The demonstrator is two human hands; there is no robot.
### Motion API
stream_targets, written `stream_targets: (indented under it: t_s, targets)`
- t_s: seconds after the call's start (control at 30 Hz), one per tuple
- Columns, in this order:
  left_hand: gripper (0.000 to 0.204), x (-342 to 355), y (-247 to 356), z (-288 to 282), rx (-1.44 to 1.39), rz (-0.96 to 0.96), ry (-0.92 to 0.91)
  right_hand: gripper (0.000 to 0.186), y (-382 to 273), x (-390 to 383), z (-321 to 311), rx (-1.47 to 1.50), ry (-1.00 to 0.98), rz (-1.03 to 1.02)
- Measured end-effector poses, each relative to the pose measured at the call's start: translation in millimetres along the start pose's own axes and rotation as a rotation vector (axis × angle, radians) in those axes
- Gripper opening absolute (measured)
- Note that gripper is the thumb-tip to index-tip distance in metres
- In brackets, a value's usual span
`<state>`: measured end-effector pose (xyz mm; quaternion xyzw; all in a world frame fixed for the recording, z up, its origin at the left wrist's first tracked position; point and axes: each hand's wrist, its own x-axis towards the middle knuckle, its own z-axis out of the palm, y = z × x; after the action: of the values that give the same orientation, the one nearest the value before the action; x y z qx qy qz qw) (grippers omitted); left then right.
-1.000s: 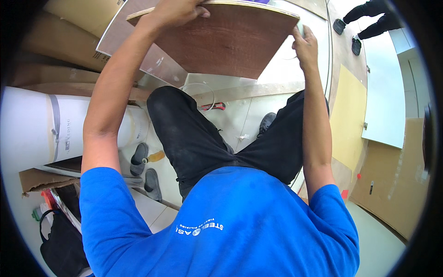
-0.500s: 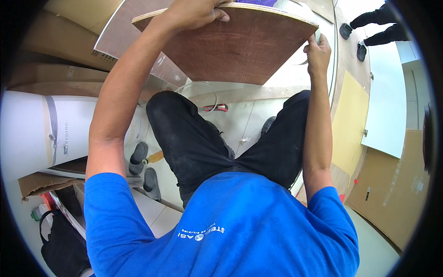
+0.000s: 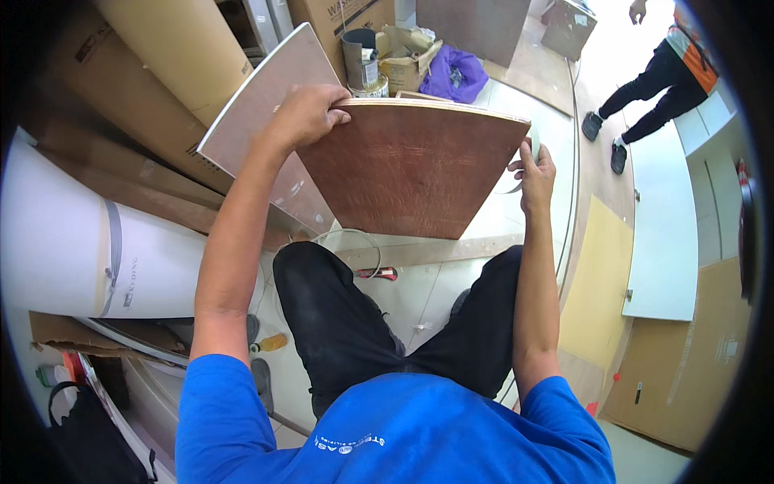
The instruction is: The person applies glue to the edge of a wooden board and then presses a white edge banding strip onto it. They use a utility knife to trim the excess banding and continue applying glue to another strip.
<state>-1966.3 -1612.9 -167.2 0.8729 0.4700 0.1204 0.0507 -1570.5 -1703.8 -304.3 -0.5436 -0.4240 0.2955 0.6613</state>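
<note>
A brown-faced plywood panel (image 3: 411,165) stands upright before my knees, leaning slightly. My left hand (image 3: 306,117) is closed over its top left corner, fingers curled on the edge. At the top right corner my right hand (image 3: 535,173) has its fingers bent around a thin pale strip (image 3: 535,139), which curls down behind the panel's side. Whether that hand also touches the panel I cannot tell. Behind the panel's left side leans another board (image 3: 282,121) with a white edge. A red utility knife (image 3: 377,273) lies on the floor between my knees, beside a loop of thin cable.
White rolls (image 3: 153,250) and cardboard lie to my left, near a bottle (image 3: 270,343) and slippers. Beyond the panel are a purple bag (image 3: 454,74) and cans (image 3: 360,60). At far right stands another person (image 3: 665,85), near a pale blue panel (image 3: 665,242).
The view has tilted up, so the panel and both hands sit lower and more of the far floor shows. My right hand's fingers have loosened around the strip near the corner.
</note>
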Motion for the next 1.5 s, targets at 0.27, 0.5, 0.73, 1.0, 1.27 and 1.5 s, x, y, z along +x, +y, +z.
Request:
stream_targets:
  t_s: [0.27,0.5,0.73,1.0,1.27,1.5]
  targets:
    - [0.019,-167.2,-14.8,49.7,-0.311,-0.134,0.93,0.017,74.9,44.5,-64.2,-0.021,-0.277,0.032]
    - [0.031,-494.6,50.1,245.2,-1.674,-1.436,0.726,0.029,71.5,58.9,-84.5,0.604,-0.534,0.334]
    - [0.11,-620.5,-36.4,402.8,-2.335,-1.754,1.787,0.032,44.1,21.3,-53.4,0.58,-0.579,0.355]
    - [0.036,-629.6,-132.3,467.7,-2.587,-1.521,1.741,0.022,47.1,-6.8,-40.0,0.448,-0.158,0.266]
    - [0.043,-623.0,-95.7,451.2,-2.725,-1.356,1.773,0.022,32.0,-25.8,-35.3,0.506,-0.305,0.295]
    - [0.059,-593.0,-93.3,467.3,-2.802,-1.357,1.85,0.044,49.9,-2.3,-68.8,0.298,-0.216,0.273]
